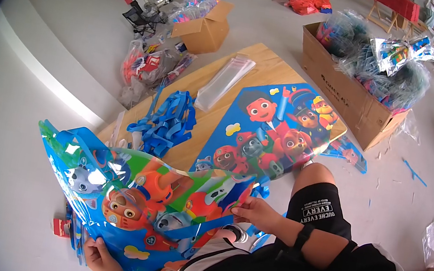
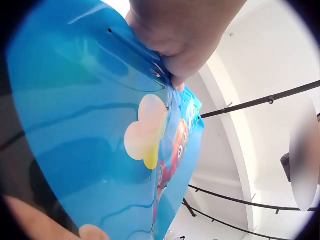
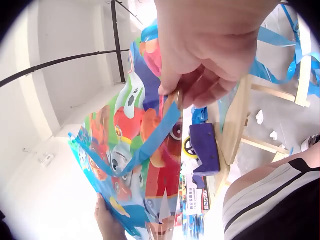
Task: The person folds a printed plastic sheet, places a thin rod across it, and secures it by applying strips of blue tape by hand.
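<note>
Cartoon bag (image 1: pixel 127 206): left hand (image 1: pixel 104 261) pinching edge at seven o'clock, right hand (image 1: pixel 260 214) pinching edge at three; straps (image 1: pixel 166 120) lying on bench (image 1: pixel 269 65) at twelve.

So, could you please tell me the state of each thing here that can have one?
Held sheet: bowed, printed side showing
Left hand: pinching the held sheet's edge
Right hand: pinching the held sheet's edge
Other sheet: lying flat on the table, partly hidden
Blue straps: loosely heaped
Clear sleeves: lying stacked
Left box: open, filled
Right box: open, heaped above its rim
</note>
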Motion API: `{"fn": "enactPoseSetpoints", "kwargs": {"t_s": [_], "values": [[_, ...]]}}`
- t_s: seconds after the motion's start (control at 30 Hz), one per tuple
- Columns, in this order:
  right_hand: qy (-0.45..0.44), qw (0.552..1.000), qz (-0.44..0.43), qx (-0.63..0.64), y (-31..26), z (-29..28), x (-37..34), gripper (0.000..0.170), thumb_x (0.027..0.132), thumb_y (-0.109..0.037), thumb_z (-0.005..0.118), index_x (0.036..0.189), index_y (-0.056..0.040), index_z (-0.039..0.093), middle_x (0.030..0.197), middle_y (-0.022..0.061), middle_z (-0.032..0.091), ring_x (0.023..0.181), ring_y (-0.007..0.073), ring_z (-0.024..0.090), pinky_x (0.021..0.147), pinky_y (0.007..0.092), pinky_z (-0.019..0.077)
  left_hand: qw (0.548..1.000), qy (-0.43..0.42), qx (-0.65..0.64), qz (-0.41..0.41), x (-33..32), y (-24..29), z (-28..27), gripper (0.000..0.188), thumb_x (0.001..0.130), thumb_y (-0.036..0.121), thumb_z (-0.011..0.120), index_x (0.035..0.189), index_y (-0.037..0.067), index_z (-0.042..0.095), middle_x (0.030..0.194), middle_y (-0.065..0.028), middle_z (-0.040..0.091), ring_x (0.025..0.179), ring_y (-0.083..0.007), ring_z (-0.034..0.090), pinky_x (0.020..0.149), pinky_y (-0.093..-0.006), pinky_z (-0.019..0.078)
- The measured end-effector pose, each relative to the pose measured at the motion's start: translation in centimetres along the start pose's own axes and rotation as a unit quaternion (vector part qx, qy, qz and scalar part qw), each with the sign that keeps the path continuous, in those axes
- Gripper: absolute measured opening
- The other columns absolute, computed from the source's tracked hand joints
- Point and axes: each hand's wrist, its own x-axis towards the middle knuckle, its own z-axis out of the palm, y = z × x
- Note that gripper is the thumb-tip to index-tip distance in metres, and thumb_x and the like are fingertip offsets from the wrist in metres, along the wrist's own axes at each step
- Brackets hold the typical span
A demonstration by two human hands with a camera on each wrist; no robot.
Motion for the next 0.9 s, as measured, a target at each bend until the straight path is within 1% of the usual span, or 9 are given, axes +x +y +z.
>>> {"fn": "enactPoseSetpoints", "kwargs": {"t_s": [0.13, 0.2, 0.37, 0.5, 0.57, 0.63, 0.77, 0.83, 0.9], "values": [[0.007, 0.995, -0.043, 0.090, -0.9, -0.7, 0.1, 0.018, 0.110, -0.023, 0.067, 0.123, -0.0121, 0.068, 0.118, 0.0005, 0.073, 0.107, 0.0135, 0.069, 0.098, 0.0342, 0.0560, 1.000, 0.006, 0.015, -0.020, 0.1, 1.3, 0.5, 0.020, 0.110, 0.019, 0.066, 0.100, 0.002, 0.062, 0.094, -0.0040, 0.067, 0.084, -0.0089, 0.056, 0.075, -0.0232, 0.0451], [-0.018, 0.975, -0.129, 0.178, -1.8, -1.4, 0.3, 0.016, 0.112, -0.023, 0.062, 0.124, -0.0154, 0.069, 0.126, -0.0013, 0.071, 0.113, 0.0122, 0.067, 0.101, 0.0345, 0.0533, 0.999, -0.007, 0.020, -0.024, 0.3, 0.3, 0.2, 0.020, 0.110, 0.019, 0.066, 0.100, 0.002, 0.062, 0.093, -0.0042, 0.067, 0.083, -0.0090, 0.055, 0.075, -0.0236, 0.0455], [0.001, 0.972, -0.169, 0.165, -3.4, -2.3, 0.5, 0.015, 0.112, -0.022, 0.063, 0.123, -0.0171, 0.071, 0.122, -0.0037, 0.073, 0.106, 0.0105, 0.068, 0.094, 0.0316, 0.0542, 0.999, -0.026, 0.004, -0.041, 0.5, -2.7, 0.6, 0.018, 0.109, 0.017, 0.067, 0.100, 0.002, 0.062, 0.092, -0.0041, 0.066, 0.082, -0.0090, 0.054, 0.075, -0.0245, 0.0465], [0.100, 0.972, -0.200, 0.073, -4.6, -3.3, 0.1, 0.018, 0.110, -0.021, 0.066, 0.125, -0.0123, 0.072, 0.116, -0.0010, 0.075, 0.100, 0.0109, 0.070, 0.088, 0.0310, 0.0562, 0.999, -0.018, 0.015, -0.049, 0.4, -2.8, 3.1, 0.018, 0.108, 0.016, 0.069, 0.100, 0.001, 0.063, 0.092, -0.0037, 0.066, 0.084, -0.0092, 0.056, 0.076, -0.0248, 0.0476], [0.132, 0.969, -0.207, 0.020, -5.0, -4.7, 0.1, 0.020, 0.111, -0.020, 0.065, 0.128, -0.0112, 0.071, 0.115, -0.0009, 0.075, 0.099, 0.0114, 0.070, 0.088, 0.0316, 0.0568, 0.998, -0.028, -0.002, -0.049, 0.6, -3.5, 5.3, 0.017, 0.107, 0.015, 0.069, 0.100, 0.001, 0.064, 0.092, -0.0034, 0.066, 0.084, -0.0092, 0.057, 0.076, -0.0248, 0.0479], [0.227, 0.940, -0.253, -0.041, -6.0, -5.5, -0.4, 0.020, 0.110, -0.018, 0.067, 0.125, -0.0068, 0.071, 0.109, 0.0007, 0.076, 0.092, 0.0117, 0.070, 0.084, 0.0305, 0.0564, 0.991, -0.091, -0.048, -0.089, 0.7, -4.4, 8.0, 0.016, 0.107, 0.014, 0.070, 0.102, -0.001, 0.066, 0.093, -0.0026, 0.066, 0.084, -0.0093, 0.057, 0.076, -0.0248, 0.0481], [0.291, 0.905, -0.310, -0.008, -7.3, -10.1, -2.4, 0.013, 0.106, -0.018, 0.072, 0.106, -0.0052, 0.068, 0.099, 0.0049, 0.076, 0.086, 0.0121, 0.070, 0.077, 0.0298, 0.0557, 0.971, -0.191, -0.088, -0.118, 1.7, -4.7, 16.2, 0.020, 0.104, 0.016, 0.074, 0.108, -0.003, 0.072, 0.095, -0.0024, 0.069, 0.085, -0.0101, 0.060, 0.078, -0.0255, 0.0491], [0.319, 0.888, -0.332, 0.005, -8.2, -12.6, -3.4, 0.013, 0.107, -0.018, 0.070, 0.107, -0.0052, 0.068, 0.098, 0.0040, 0.076, 0.085, 0.0117, 0.069, 0.076, 0.0296, 0.0554, 0.932, -0.256, -0.188, -0.176, 2.1, -6.9, 22.0, 0.023, 0.103, 0.017, 0.075, 0.111, -0.004, 0.074, 0.097, -0.0032, 0.071, 0.087, -0.0112, 0.062, 0.081, -0.0263, 0.0504], [0.322, 0.877, -0.354, 0.047, -11.3, -12.7, -5.3, 0.015, 0.109, -0.019, 0.067, 0.111, -0.0046, 0.069, 0.099, 0.0032, 0.076, 0.087, 0.0121, 0.070, 0.077, 0.0288, 0.0553, 0.874, -0.319, -0.258, -0.262, 2.0, -4.4, 27.5, 0.022, 0.104, 0.018, 0.074, 0.117, 0.001, 0.072, 0.105, -0.0035, 0.071, 0.096, -0.0132, 0.065, 0.089, -0.0287, 0.0522]]}}
